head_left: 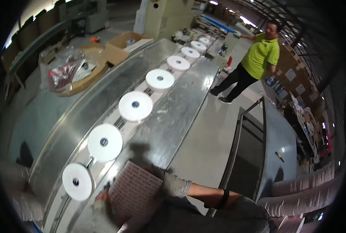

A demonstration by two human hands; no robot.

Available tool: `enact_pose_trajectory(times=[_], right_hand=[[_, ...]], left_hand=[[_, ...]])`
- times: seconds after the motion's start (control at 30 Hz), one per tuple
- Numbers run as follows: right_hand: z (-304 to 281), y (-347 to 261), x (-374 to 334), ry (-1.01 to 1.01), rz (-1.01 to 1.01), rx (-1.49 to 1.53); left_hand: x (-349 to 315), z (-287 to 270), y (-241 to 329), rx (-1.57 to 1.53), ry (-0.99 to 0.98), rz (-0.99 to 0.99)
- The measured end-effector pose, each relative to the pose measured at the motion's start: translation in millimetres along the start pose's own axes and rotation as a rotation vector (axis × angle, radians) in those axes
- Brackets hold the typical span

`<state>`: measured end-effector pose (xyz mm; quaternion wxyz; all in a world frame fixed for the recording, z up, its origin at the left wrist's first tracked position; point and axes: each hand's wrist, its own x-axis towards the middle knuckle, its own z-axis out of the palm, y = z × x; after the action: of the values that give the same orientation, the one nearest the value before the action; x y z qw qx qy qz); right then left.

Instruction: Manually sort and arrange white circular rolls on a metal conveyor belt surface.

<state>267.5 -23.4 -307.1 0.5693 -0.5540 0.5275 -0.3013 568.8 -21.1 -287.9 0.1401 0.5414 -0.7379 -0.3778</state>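
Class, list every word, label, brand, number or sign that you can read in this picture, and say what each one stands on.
None can be read.
Pale printed piece beside the left hand: rows of reddish print, too small and blurred.
White labels on the brown cartons: too small to show any wording.

I see rows of small, dark reddish print across the pale pinkish-white printed paper (136, 190). Grey coverings show on the left hand (104, 213) and right hand (176, 185), with a black wristband (223, 198). The discs (112, 136) are plain white, several blue-centred. My view gives a streaky silver bench (175, 106), a lime-yellow shirt (261, 57), black trousers (239, 82) and a brown box (116, 51).
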Motion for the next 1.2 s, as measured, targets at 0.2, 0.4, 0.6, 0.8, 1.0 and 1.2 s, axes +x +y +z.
enact_pose_trajectory(times=[0.2,0.4,0.6,0.8,1.0,1.2], right_hand=[[-15.0,-4.2,15.4,-0.103,0.014,0.418],[-16.6,3.8,42.1,-0.14,-0.058,0.062],[-63.8,56.3,80.6,0.082,0.314,0.447],[-23.0,-33.4,117.3,0.095,-0.197,0.757],[60.8,-130.0,138.2,-0.203,-0.223,0.826],[76.9,-115.5,181.5,-0.435,0.059,0.961]], left_hand=[[43.5,-15.3,50.4,0.301,-0.179,0.025],[21.5,-12.1,36.4,0.453,-0.21,-0.051],[13.0,-17.3,43.4,0.452,-0.027,0.168],[32.3,-39.6,16.0,0.183,-0.13,0.104],[78.4,-89.3,58.3,0.15,0.505,0.248],[17.9,-132.3,-19.2,-0.887,0.511,0.022]])
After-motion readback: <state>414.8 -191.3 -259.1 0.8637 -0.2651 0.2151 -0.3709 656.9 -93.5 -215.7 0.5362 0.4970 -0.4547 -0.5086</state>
